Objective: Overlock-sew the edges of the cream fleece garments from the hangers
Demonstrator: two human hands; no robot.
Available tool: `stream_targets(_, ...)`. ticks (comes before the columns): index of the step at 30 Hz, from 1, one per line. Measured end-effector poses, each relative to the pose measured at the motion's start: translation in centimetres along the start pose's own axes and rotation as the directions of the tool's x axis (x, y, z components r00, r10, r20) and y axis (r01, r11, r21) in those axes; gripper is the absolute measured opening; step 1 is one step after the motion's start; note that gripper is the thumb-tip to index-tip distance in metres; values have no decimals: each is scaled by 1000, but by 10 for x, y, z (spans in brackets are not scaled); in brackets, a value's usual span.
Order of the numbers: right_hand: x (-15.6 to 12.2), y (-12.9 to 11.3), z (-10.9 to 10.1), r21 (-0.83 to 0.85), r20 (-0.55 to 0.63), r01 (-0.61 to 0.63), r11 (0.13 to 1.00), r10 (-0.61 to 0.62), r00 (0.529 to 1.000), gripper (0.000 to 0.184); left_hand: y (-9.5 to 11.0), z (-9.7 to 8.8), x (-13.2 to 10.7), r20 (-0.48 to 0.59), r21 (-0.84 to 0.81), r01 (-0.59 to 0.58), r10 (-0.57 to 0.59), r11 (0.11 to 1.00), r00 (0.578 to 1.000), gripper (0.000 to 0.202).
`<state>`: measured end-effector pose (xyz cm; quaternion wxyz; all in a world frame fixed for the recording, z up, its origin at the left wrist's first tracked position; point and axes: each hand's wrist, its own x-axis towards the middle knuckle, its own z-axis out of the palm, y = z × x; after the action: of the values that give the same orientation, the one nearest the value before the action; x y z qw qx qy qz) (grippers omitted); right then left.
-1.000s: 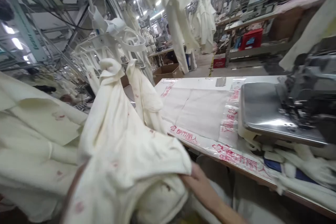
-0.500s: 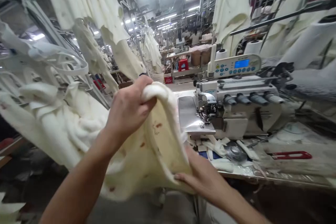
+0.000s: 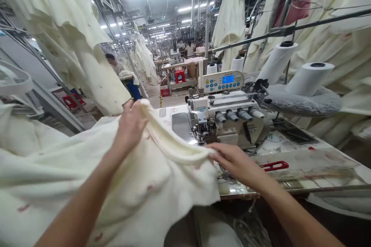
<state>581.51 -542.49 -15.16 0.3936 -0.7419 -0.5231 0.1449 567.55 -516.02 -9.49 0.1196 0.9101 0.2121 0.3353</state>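
Note:
A cream garment (image 3: pixel 139 185) with small reddish-brown marks spreads across the lower left, its banded opening stretched between my hands. My left hand (image 3: pixel 131 125) is closed on one end of that band. At the other end, my right hand (image 3: pixel 228 158) pinches the edge between thumb and fingers. Just beyond the band stands a white overlock sewing machine (image 3: pixel 226 117) with a metal plate (image 3: pixel 181 127) on its left. The garment's near part hangs below the table edge, and its folds hide part of the tabletop.
Red thread snips (image 3: pixel 274 166) lie right of my right hand. White thread cones (image 3: pixel 278 60) stand behind the machine, under a metal rail (image 3: pixel 324 25). Cream garments (image 3: pixel 66 34) hang at the left and right. Farther back are a red stool (image 3: pixel 179 76) and a seated person (image 3: pixel 113 63).
The band has gone from a folded, upright loop to a stretched line between my hands. My right hand has risen, and the garment now spreads wider. The view has shifted right.

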Motion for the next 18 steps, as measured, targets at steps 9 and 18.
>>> stream_targets(9,17,17,14,-116,-209,-49,992,24,978,18,83,93,-68,238,-53,-276,281,960,930,17)
stream_targets(18,33,11,12,-253,-364,-340,906,237,901,23,83,98,-38,296,-169,-103,150,980,943,12)
